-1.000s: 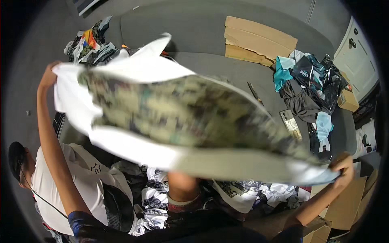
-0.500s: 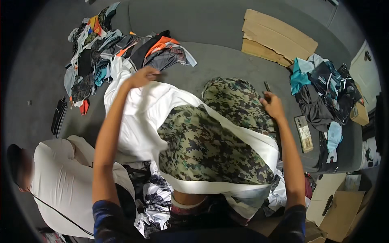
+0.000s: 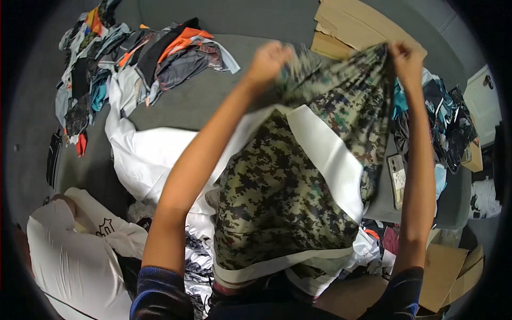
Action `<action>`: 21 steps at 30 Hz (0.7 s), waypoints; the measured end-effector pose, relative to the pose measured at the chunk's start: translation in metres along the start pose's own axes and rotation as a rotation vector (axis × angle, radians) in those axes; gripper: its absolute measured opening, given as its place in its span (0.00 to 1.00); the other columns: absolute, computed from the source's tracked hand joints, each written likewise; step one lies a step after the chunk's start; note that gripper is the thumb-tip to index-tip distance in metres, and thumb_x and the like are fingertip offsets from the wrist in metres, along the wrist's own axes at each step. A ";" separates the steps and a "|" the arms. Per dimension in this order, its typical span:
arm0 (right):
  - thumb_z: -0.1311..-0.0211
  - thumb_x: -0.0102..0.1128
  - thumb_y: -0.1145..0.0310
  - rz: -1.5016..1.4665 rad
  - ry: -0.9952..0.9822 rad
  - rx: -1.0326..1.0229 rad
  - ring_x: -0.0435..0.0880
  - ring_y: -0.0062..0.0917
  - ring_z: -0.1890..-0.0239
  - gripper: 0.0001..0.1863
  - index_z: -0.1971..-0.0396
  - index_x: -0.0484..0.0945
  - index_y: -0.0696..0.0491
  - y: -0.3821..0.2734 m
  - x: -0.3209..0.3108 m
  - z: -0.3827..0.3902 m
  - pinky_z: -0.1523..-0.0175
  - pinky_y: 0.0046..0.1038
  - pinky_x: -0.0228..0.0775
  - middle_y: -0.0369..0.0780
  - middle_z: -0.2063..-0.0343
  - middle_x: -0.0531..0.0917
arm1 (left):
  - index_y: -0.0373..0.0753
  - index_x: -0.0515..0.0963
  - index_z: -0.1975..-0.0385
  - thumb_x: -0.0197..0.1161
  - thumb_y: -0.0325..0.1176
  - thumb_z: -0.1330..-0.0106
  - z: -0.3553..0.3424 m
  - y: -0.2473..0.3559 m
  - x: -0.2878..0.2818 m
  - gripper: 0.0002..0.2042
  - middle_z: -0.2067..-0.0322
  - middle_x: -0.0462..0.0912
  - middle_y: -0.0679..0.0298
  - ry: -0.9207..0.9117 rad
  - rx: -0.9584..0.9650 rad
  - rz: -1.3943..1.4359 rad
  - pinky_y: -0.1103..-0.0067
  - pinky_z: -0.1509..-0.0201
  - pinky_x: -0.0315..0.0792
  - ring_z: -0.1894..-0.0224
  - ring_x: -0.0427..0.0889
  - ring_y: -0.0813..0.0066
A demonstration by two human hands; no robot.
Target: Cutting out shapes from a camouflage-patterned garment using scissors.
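Observation:
A large camouflage fabric with white borders (image 3: 277,186) hangs across the middle of my view, over my lap. My left hand (image 3: 269,63) is closed on the upper part of this camouflage fabric, which is blurred by motion there. My right hand (image 3: 405,61) grips a gathered top corner, pulling it up in a tall fold. A long white piece of fabric (image 3: 154,154) trails from it to the left over the grey sofa (image 3: 197,101).
Piles of mixed garments (image 3: 170,58) cover the sofa's left. At right are clothes and black bags (image 3: 448,117), a phone (image 3: 396,181) and cardboard boxes (image 3: 442,272); a cardboard sheet (image 3: 352,16) leans behind. A person in white (image 3: 74,256) is at lower left.
The fabric was first spread wide in the air, then lay lower on the sofa. Now both my hands have moved up and inward, lifting its camouflage part.

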State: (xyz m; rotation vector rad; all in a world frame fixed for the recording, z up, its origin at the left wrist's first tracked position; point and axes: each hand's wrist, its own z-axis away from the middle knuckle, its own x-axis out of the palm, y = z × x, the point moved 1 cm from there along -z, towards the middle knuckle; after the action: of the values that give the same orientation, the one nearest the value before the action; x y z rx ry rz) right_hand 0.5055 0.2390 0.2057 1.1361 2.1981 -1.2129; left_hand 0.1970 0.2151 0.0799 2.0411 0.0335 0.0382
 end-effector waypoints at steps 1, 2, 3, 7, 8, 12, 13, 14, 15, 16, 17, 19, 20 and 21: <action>0.39 0.55 0.63 -0.076 0.068 -0.067 0.71 0.19 0.78 0.13 0.68 0.80 0.58 -0.004 -0.009 -0.004 0.71 0.20 0.64 0.37 0.79 0.80 | 0.40 0.67 0.78 0.57 0.32 0.36 -0.015 0.010 -0.004 0.10 0.79 0.68 0.69 0.066 0.013 0.070 0.81 0.74 0.60 0.78 0.62 0.82; 0.39 0.56 0.63 -0.159 0.152 -0.137 0.72 0.20 0.79 0.13 0.66 0.80 0.58 -0.006 -0.011 -0.005 0.72 0.20 0.64 0.38 0.78 0.79 | 0.39 0.69 0.76 0.57 0.31 0.35 -0.026 0.019 -0.012 0.08 0.77 0.71 0.68 0.139 0.034 0.140 0.82 0.73 0.62 0.76 0.65 0.83; 0.39 0.56 0.63 -0.131 0.122 -0.078 0.72 0.20 0.79 0.13 0.66 0.80 0.58 -0.003 -0.007 0.000 0.72 0.20 0.64 0.38 0.78 0.79 | 0.36 0.73 0.66 0.56 0.30 0.36 -0.030 0.023 -0.016 0.05 0.70 0.77 0.64 0.121 -0.036 0.459 0.84 0.69 0.67 0.71 0.72 0.81; 0.42 0.54 0.68 -0.024 -0.132 -0.135 0.72 0.23 0.78 0.12 0.61 0.79 0.55 0.025 0.059 0.044 0.71 0.23 0.64 0.39 0.78 0.78 | 0.34 0.74 0.60 0.55 0.29 0.38 -0.016 0.007 -0.056 0.09 0.66 0.80 0.61 0.167 -0.194 0.170 0.85 0.64 0.69 0.68 0.75 0.77; 0.42 0.55 0.68 -0.104 -0.357 -0.154 0.72 0.22 0.78 0.14 0.58 0.77 0.56 0.035 0.075 0.063 0.71 0.24 0.64 0.38 0.78 0.78 | 0.34 0.75 0.62 0.54 0.29 0.38 -0.005 -0.005 -0.071 0.08 0.67 0.79 0.61 0.199 -0.248 -0.164 0.85 0.63 0.69 0.68 0.74 0.77; 0.44 0.59 0.69 -0.209 -0.564 0.020 0.78 0.29 0.58 0.20 0.51 0.74 0.57 0.056 0.104 0.127 0.51 0.28 0.68 0.42 0.56 0.80 | 0.36 0.67 0.52 0.54 0.22 0.42 0.040 -0.047 -0.129 0.16 0.58 0.75 0.58 0.235 -0.185 -0.551 0.80 0.52 0.67 0.58 0.73 0.71; 0.44 0.59 0.69 -0.219 -0.567 -0.012 0.78 0.29 0.58 0.20 0.51 0.74 0.57 0.056 0.104 0.137 0.51 0.28 0.68 0.42 0.56 0.80 | 0.36 0.66 0.49 0.54 0.20 0.43 0.051 -0.052 -0.140 0.19 0.56 0.74 0.57 0.231 -0.154 -0.520 0.79 0.50 0.67 0.55 0.73 0.69; 0.43 0.58 0.69 -0.181 -0.465 -0.052 0.76 0.33 0.52 0.20 0.50 0.73 0.57 0.055 0.101 0.147 0.46 0.29 0.66 0.43 0.52 0.78 | 0.36 0.64 0.47 0.54 0.18 0.43 0.062 -0.054 -0.147 0.22 0.54 0.73 0.57 0.217 -0.123 -0.502 0.78 0.47 0.67 0.52 0.73 0.67; 0.42 0.58 0.68 -0.147 -0.345 -0.107 0.74 0.37 0.46 0.20 0.49 0.73 0.57 0.053 0.096 0.155 0.41 0.31 0.63 0.44 0.47 0.76 | 0.37 0.62 0.44 0.53 0.16 0.44 0.076 -0.053 -0.152 0.25 0.51 0.71 0.56 0.204 -0.183 -0.508 0.77 0.44 0.67 0.50 0.72 0.66; 0.42 0.58 0.68 -0.142 -0.357 -0.083 0.74 0.37 0.46 0.20 0.49 0.73 0.57 0.053 0.092 0.163 0.41 0.31 0.63 0.44 0.47 0.76 | 0.38 0.62 0.43 0.54 0.18 0.43 0.090 -0.048 -0.154 0.25 0.49 0.70 0.55 0.145 -0.075 -0.543 0.75 0.42 0.65 0.47 0.71 0.64; 0.42 0.57 0.68 -0.123 -0.332 -0.108 0.73 0.38 0.45 0.20 0.49 0.73 0.57 0.051 0.088 0.169 0.41 0.31 0.63 0.45 0.46 0.75 | 0.38 0.62 0.42 0.54 0.19 0.42 0.105 -0.041 -0.155 0.26 0.47 0.69 0.55 0.119 -0.137 -0.592 0.74 0.40 0.63 0.45 0.69 0.62; 0.40 0.56 0.68 -0.087 -0.279 -0.167 0.71 0.40 0.43 0.19 0.49 0.73 0.56 0.049 0.083 0.181 0.40 0.33 0.62 0.45 0.46 0.75 | 0.38 0.64 0.43 0.55 0.23 0.41 0.136 -0.020 -0.152 0.23 0.48 0.71 0.56 0.062 -0.027 -0.730 0.73 0.41 0.63 0.46 0.71 0.61; 0.40 0.55 0.67 -0.059 -0.238 -0.213 0.71 0.42 0.42 0.19 0.48 0.73 0.56 0.048 0.082 0.187 0.40 0.34 0.62 0.45 0.45 0.75 | 0.37 0.67 0.45 0.56 0.28 0.40 0.150 -0.009 -0.148 0.21 0.49 0.72 0.58 0.022 0.070 -0.870 0.72 0.41 0.64 0.47 0.72 0.60; 0.40 0.55 0.67 -0.074 -0.255 -0.205 0.71 0.42 0.42 0.19 0.48 0.73 0.56 0.048 0.082 0.193 0.40 0.34 0.62 0.45 0.45 0.75 | 0.37 0.67 0.45 0.56 0.28 0.40 0.159 -0.002 -0.147 0.21 0.49 0.72 0.58 0.028 -0.012 -0.875 0.72 0.41 0.64 0.47 0.72 0.60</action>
State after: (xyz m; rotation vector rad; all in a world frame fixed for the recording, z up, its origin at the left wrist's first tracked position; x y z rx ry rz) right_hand 0.4852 0.1310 0.0209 0.7787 2.1264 -1.0661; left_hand 0.0571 0.0682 0.0045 1.8574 0.9272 -0.4752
